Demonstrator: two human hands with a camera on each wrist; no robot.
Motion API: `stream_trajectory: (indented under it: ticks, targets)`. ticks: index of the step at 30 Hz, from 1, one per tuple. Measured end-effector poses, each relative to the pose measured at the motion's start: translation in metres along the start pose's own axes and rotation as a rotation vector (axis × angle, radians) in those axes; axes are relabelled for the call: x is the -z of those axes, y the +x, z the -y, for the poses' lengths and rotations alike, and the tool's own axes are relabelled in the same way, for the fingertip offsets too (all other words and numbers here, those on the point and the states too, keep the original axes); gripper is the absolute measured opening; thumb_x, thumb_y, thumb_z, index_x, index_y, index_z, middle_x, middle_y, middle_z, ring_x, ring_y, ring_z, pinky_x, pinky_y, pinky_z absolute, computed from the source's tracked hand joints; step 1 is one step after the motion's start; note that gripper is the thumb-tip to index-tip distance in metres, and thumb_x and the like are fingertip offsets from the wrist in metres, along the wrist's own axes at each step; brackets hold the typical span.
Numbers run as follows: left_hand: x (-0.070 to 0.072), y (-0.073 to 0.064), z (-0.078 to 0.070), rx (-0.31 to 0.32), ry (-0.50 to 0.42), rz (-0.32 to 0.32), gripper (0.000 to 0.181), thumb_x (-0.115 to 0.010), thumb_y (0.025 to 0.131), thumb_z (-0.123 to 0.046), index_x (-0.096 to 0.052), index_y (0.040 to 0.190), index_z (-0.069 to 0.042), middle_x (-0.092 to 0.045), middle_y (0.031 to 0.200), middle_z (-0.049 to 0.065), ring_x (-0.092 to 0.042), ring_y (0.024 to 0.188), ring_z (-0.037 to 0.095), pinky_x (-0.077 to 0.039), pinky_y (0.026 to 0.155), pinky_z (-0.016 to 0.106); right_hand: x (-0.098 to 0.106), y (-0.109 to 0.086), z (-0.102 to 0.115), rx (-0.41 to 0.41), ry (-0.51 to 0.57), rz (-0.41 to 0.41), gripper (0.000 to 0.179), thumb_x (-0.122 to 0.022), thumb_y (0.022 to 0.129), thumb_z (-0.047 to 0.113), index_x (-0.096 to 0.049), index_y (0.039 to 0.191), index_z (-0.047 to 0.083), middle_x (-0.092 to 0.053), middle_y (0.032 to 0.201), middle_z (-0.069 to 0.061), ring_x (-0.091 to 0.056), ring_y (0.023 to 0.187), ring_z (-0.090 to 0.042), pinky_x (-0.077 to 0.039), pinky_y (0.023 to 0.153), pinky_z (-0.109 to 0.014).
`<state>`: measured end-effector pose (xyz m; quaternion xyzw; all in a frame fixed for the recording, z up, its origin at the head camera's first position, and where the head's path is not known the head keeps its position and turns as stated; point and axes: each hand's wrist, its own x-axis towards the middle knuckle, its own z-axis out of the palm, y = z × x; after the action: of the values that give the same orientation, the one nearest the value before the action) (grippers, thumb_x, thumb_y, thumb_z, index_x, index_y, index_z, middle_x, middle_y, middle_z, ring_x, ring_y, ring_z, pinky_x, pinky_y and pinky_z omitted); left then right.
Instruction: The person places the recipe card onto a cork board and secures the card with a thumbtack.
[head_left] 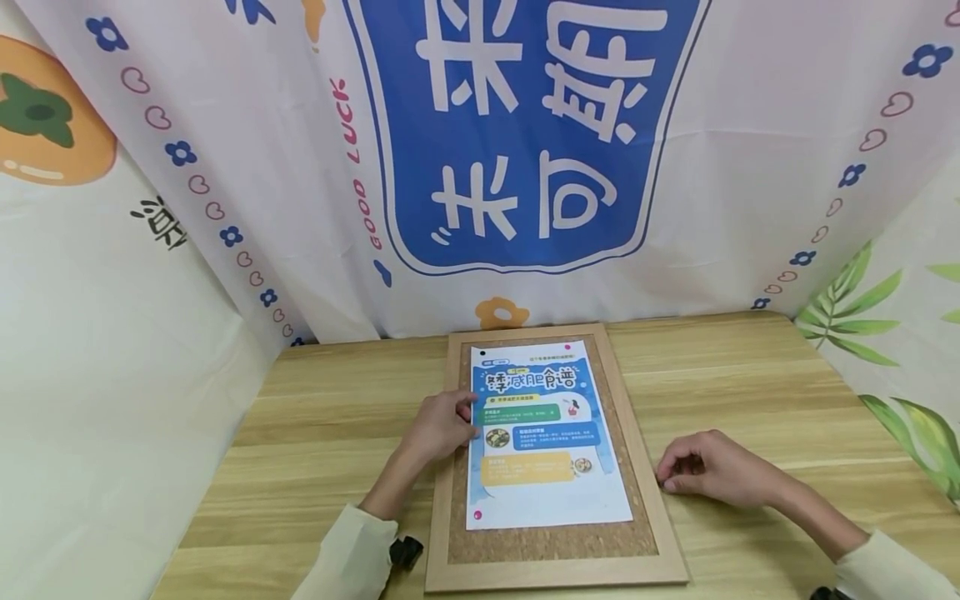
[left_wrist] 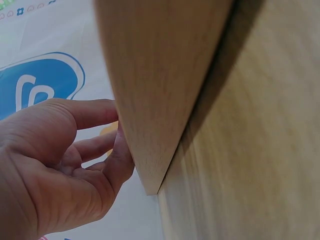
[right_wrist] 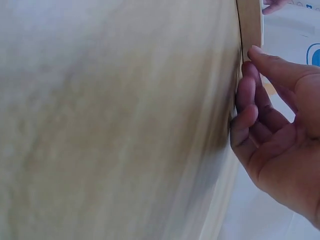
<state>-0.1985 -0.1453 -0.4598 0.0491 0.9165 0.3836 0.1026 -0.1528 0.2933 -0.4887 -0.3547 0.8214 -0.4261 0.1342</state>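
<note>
A cork board (head_left: pixel 553 543) with a pale wood frame lies on the table. On it is a printed paper sheet (head_left: pixel 551 504). A black pushpin (head_left: pixel 482 353) marks its top left corner; pink pushpins are at the top right (head_left: pixel 567 347) and bottom left (head_left: pixel 477 515). My left hand (head_left: pixel 444 427) rests over the board's left side, fingertips at the sheet's left edge; in the left wrist view the frame (left_wrist: pixel 155 90) hides what lies beneath them. My right hand (head_left: pixel 716 471) is low beside the frame's right edge, its fingers curled. A small dark piece (head_left: pixel 661 482) shows at its fingertips, its kind unclear.
The wood-grain table (head_left: pixel 322 450) extends on both sides of the board. A white printed cloth (head_left: pixel 300 167) hangs behind its back edge, and more white cloth is at the left and right. A black strap piece (head_left: pixel 406 552) shows by the left sleeve (head_left: pixel 348 554).
</note>
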Motion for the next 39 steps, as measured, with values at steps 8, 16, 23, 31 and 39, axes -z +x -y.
stream_trajectory:
  ticks: [8, 16, 23, 31, 39]
  targets:
    - [0.001, -0.001, -0.002, -0.009, -0.006, 0.0, 0.053, -0.081, 0.091, 0.0, -0.066, 0.142, 0.0, -0.06, 0.095, 0.009, -0.061, 0.078, 0.02, -0.051, 0.064, 0.028, 0.001, 0.003, 0.004, 0.006, 0.04, 0.005, 0.007, -0.074, 0.101, 0.013, -0.077, 0.102, 0.019, -0.078, 0.093, 0.002, -0.064, 0.081, 0.001, -0.056, 0.068, -0.024]
    - [0.001, -0.002, -0.001, -0.01, -0.009, 0.004, 0.052, -0.08, 0.092, -0.001, -0.066, 0.142, 0.0, -0.06, 0.094, 0.009, -0.062, 0.076, 0.02, -0.051, 0.064, 0.028, 0.002, 0.008, 0.01, -0.016, 0.054, 0.008, 0.009, -0.07, 0.103, 0.013, -0.078, 0.104, 0.018, -0.079, 0.097, 0.002, -0.067, 0.085, -0.003, -0.057, 0.073, -0.025]
    - [0.001, -0.002, -0.001, -0.007, -0.009, 0.005, 0.052, -0.08, 0.092, -0.001, -0.066, 0.142, 0.0, -0.06, 0.095, 0.009, -0.062, 0.078, 0.02, -0.051, 0.065, 0.028, 0.003, 0.015, 0.012, -0.018, 0.068, 0.016, 0.01, -0.069, 0.104, 0.011, -0.078, 0.105, 0.015, -0.08, 0.1, 0.0, -0.07, 0.091, -0.005, -0.058, 0.078, -0.025]
    - [0.002, -0.001, -0.001, -0.016, -0.001, -0.003, 0.053, -0.081, 0.091, 0.0, -0.066, 0.142, 0.0, -0.06, 0.093, 0.009, -0.061, 0.077, 0.02, -0.05, 0.063, 0.028, 0.001, 0.025, 0.018, -0.028, 0.118, 0.05, 0.01, -0.068, 0.104, 0.01, -0.078, 0.106, 0.012, -0.079, 0.1, -0.005, -0.07, 0.092, -0.007, -0.058, 0.082, -0.025]
    - [0.001, -0.001, -0.001, -0.02, 0.008, -0.005, 0.053, -0.081, 0.091, -0.001, -0.066, 0.142, 0.001, -0.061, 0.093, 0.009, -0.06, 0.078, 0.021, -0.049, 0.064, 0.029, -0.003, 0.033, 0.026, -0.049, 0.155, 0.089, 0.012, -0.067, 0.105, 0.013, -0.078, 0.108, 0.011, -0.079, 0.105, -0.008, -0.07, 0.095, -0.008, -0.057, 0.087, -0.024]
